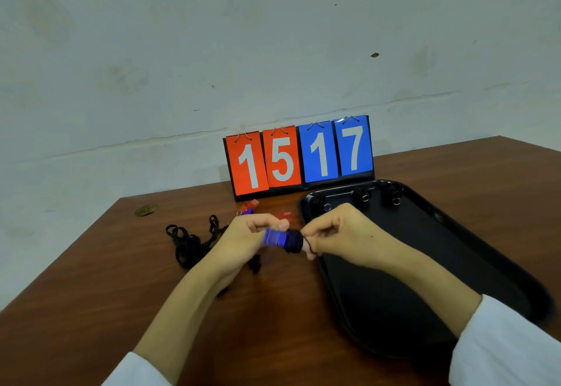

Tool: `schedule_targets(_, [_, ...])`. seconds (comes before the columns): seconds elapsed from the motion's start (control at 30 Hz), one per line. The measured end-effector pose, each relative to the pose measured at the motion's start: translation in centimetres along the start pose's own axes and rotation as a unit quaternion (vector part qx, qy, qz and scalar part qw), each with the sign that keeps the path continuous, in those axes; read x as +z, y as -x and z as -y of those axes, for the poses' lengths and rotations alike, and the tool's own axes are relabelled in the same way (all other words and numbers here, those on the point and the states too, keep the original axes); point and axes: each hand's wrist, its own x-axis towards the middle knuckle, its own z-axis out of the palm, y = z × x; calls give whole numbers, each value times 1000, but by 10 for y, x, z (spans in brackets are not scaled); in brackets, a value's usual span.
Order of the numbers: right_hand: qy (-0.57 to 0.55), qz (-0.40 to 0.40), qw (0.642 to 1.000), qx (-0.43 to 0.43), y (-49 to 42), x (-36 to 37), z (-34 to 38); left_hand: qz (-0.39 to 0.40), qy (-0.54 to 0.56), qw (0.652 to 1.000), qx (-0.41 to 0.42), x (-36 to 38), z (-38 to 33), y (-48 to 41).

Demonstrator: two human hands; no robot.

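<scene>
Farthest back, a pale, stained plaster wall (182, 51) fills the upper half of the view. Below it lies the desk (91, 294), a flat top of reddish-brown wood grain with a dull sheen. At three o'clock from the hands sits a glossy black plastic tray (516, 279), a rounded rectangle with a raised lip. At its far end, around one o'clock, lie three small black wound bundles (362, 195), each with a thin metal ring.

At twelve o'clock a flip scoreboard (300, 154) stands on the desk's far edge. Its stiff cards hang on wire loops, two orange-red ones reading 15 and two blue ones reading 17.

Both hands are raised together over the desk, just left of the tray's rim. The left hand (246, 243) grips a blue whistle (274, 237) of translucent, boxy plastic. The whistle's right end is wrapped in a black cord (294, 241), wound into a fuzzy barrel. The right hand (340, 233) pinches the free strand of that cord, with its fingers curled in. White sleeves (510, 346) cover both forearms.

At nine o'clock a loose tangle of black lanyards (188, 244) lies in soft loops. At eleven o'clock, near the scoreboard's foot, are two translucent red whistles (252, 204) and another small blue one (246, 212).
</scene>
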Motion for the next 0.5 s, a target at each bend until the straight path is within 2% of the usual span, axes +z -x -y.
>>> schedule_targets(0.1, [-96, -73, 992, 20, -1, 3, 3, -22, 84, 996, -29, 9, 4, -1])
schedule_targets(0.2, [-113, -171, 977, 53, -2, 6, -2, -15, 10, 1000, -9, 21, 5, -2])
schedule_targets(0.27, [-28, -233, 969, 72, -3, 4, -8, -44, -72, 996, 15, 26, 7, -3])
schedule_targets(0.33, [66, -258, 960, 88, -3, 2, -12, -67, -127, 989, 39, 26, 10, -4])
schedule_targets(0.5, [233, -209, 945, 98, -3, 4, -16, -62, -231, 967, 86, 25, 11, 0])
